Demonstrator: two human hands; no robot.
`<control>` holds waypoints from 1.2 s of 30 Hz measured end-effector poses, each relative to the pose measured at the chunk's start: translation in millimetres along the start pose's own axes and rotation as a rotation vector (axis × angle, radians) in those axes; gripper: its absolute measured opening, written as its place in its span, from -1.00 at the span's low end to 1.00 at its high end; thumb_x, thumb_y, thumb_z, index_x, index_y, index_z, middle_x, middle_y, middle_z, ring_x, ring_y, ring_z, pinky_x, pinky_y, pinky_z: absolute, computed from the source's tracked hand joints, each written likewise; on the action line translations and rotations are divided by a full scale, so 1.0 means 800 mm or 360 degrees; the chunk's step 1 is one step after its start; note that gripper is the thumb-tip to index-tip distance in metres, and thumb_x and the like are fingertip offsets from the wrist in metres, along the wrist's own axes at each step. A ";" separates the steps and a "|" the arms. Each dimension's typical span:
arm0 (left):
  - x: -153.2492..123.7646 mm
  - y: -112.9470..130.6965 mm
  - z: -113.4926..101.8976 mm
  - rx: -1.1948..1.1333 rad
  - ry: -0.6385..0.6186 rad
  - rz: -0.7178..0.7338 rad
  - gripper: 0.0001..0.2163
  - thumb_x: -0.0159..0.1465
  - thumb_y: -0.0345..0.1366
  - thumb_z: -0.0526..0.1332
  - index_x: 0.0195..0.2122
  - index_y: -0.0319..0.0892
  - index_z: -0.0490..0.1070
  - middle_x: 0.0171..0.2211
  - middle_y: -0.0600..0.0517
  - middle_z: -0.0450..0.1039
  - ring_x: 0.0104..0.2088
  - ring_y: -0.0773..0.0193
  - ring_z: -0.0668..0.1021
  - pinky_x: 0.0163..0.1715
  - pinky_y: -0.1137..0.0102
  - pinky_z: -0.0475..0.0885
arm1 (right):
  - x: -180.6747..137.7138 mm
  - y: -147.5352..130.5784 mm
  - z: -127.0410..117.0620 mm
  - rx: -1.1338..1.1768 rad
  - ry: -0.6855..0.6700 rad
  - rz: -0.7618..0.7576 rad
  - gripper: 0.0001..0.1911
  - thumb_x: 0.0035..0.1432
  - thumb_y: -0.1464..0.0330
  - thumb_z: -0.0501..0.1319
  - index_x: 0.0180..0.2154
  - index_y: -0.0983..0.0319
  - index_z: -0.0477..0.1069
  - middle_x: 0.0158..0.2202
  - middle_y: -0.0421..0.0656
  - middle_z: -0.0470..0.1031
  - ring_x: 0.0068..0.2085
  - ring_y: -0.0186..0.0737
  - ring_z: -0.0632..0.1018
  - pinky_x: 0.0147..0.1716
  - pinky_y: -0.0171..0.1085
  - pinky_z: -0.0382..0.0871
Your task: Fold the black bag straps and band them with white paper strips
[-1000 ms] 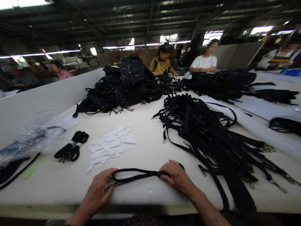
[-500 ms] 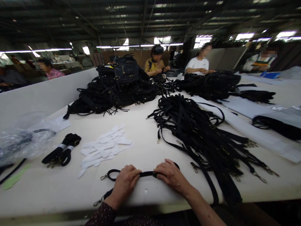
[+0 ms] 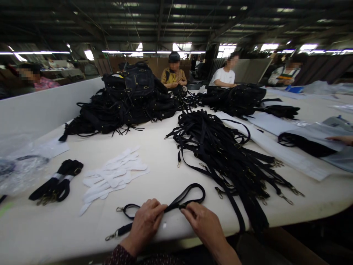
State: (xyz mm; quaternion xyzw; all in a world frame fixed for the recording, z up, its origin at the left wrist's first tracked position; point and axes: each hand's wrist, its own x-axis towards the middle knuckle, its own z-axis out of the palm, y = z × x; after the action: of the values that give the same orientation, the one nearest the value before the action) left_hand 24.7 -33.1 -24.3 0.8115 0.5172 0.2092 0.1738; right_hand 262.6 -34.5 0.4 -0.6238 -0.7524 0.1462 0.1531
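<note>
A black strap [image 3: 190, 188] with metal snap hooks lies doubled near the table's front edge. My left hand [image 3: 149, 221] is closed over it left of its middle, fingertips pressed on the webbing. My right hand [image 3: 202, 224] pinches the strap at its dark slider buckle [image 3: 182, 206]. The far end forms a loop above my right hand. To the left of my left hand a small loop carries one snap hook [image 3: 119, 209], and a second snap hook [image 3: 111, 235] lies lower down. The part under my left palm is hidden.
Loose black straps [image 3: 217, 154] heap up on the right. White paper strips [image 3: 116, 175] and bundled straps [image 3: 59, 182] lie left, beside clear plastic [image 3: 24, 169]. Black bags [image 3: 129, 95] are piled at the back. Co-workers sit beyond; another person's hand [image 3: 342, 139] reaches in at right.
My right hand has drawn back toward me, and the strap's loop beyond it now shows. The view has shifted to the right. A person's hand has come in at the right edge.
</note>
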 end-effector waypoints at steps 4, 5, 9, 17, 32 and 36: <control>-0.002 0.017 0.010 0.0063 -0.0042 0.0167 -0.73 0.37 -0.34 0.07 0.05 0.04 0.40 -0.27 0.00 0.47 -0.25 0.17 0.47 -0.26 0.24 0.37 | 0.036 -0.011 0.010 -0.0109 0.0065 0.0074 -0.69 0.26 0.05 0.15 -0.33 0.13 0.42 -0.40 -0.18 0.56 -0.32 -0.16 0.58 -0.37 -0.25 0.34; -0.001 0.020 0.012 0.0068 -0.0039 0.0187 -0.74 0.37 -0.34 0.07 0.03 0.03 0.40 -0.27 0.00 0.46 -0.25 0.17 0.46 -0.27 0.24 0.36 | 0.043 -0.016 0.014 -0.0127 0.0080 0.0047 -0.72 0.23 0.07 0.19 -0.29 0.14 0.42 -0.37 -0.16 0.57 -0.30 -0.14 0.58 -0.36 -0.25 0.36; 0.002 0.023 0.016 0.0046 -0.0039 0.0175 -0.82 0.36 -0.35 0.08 -0.12 -0.03 0.45 -0.28 0.01 0.46 -0.25 0.17 0.45 -0.25 0.23 0.36 | 0.055 -0.039 0.039 -0.0135 0.0077 -0.0225 -0.87 0.20 0.33 0.24 -0.18 0.12 0.41 -0.22 -0.14 0.56 -0.17 -0.11 0.56 -0.26 -0.23 0.43; -0.018 0.000 -0.002 0.0113 -0.0003 0.0314 -0.73 0.36 -0.41 0.07 0.05 -0.06 0.37 -0.19 -0.02 0.51 -0.18 0.17 0.49 -0.20 0.23 0.40 | 0.055 -0.043 0.056 -0.0052 0.0026 -0.0465 -0.73 0.24 0.49 0.12 -0.06 0.09 0.39 -0.14 -0.15 0.54 -0.12 -0.16 0.55 -0.18 -0.23 0.49; -0.023 -0.045 -0.039 0.0281 0.0202 0.0249 -0.84 0.31 -0.37 0.13 -0.19 -0.05 0.49 0.20 -0.04 0.40 0.24 0.05 0.36 0.25 -0.04 0.25 | 0.060 -0.062 0.050 -0.0187 -0.0080 -0.0433 -0.79 0.22 0.44 0.17 -0.14 0.06 0.44 -0.24 -0.18 0.54 -0.18 -0.16 0.55 -0.35 -0.29 0.38; -0.007 -0.050 -0.055 0.0205 -0.0034 0.0314 -0.86 0.27 -0.34 0.17 -0.19 -0.03 0.48 0.32 0.03 0.26 0.37 0.00 0.18 0.31 -0.09 0.12 | 0.061 -0.071 0.047 -0.0210 -0.0167 -0.0590 -0.80 0.24 0.45 0.15 -0.17 0.04 0.44 -0.24 -0.21 0.56 -0.20 -0.21 0.54 -0.39 -0.33 0.31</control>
State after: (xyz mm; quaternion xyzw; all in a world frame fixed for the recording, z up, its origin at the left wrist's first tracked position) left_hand -30.7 -19.0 -7.3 0.8701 0.4453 0.1830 0.1054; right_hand 188.0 1.9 -8.1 -0.4749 -0.8692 0.0982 0.0967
